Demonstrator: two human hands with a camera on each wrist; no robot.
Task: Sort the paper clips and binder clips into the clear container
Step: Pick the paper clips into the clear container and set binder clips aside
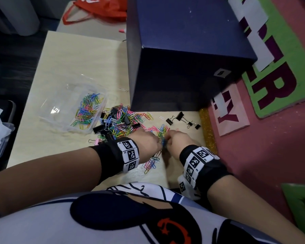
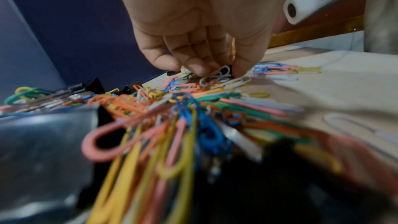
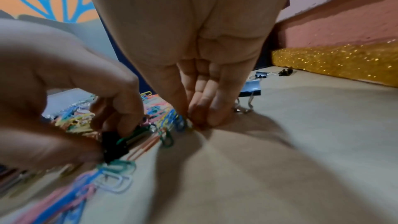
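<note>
A clear container (image 1: 48, 110) on the pale table holds several coloured paper clips (image 1: 88, 110). To its right lies a mixed pile (image 1: 120, 120) of paper clips and black binder clips. My left hand (image 1: 159, 143) reaches down at the pile's near right edge. There it pinches a small black binder clip (image 3: 109, 144) tangled with paper clips (image 2: 221, 74). My right hand (image 3: 199, 122) stands just beside it. Its fingertips are pressed together with the thumb on paper clips at the table surface. More clips (image 1: 151, 162) lie under the left wrist.
A large dark blue box (image 1: 183, 50) stands behind the pile. Several black binder clips (image 1: 180, 118) lie apart on the right, near a gold glitter strip (image 1: 207, 129). A pink binder clip (image 1: 95, 141) sits by the left wrist. One white paper clip (image 1: 123, 89) lies by the box.
</note>
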